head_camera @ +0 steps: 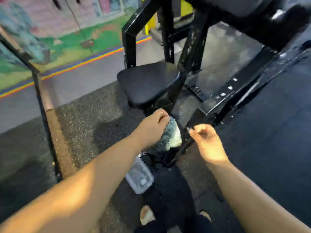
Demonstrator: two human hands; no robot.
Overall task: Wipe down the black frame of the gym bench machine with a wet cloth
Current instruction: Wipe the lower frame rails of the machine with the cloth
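Speckled rubber floor (87,118), wet at centre; painted wall upper left. Left hand (154,122) grips the cloth (172,135) against the black frame (190,52) below the seat (148,81). Right hand (207,140), loosely curled, holds nothing. Tub (139,178) lower centre.

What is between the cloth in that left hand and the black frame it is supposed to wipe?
Nothing visible. The left hand holds the cloth right beside the black frame bar near the floor; the clear container sits lower, out of the way.

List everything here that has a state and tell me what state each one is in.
cloth: wet-looking, bunched, hanging from the left hand
left hand: gripping the cloth
right hand: loosely curled, holding nothing
black frame: wet, flecked white
plastic container: lidless, on the floor
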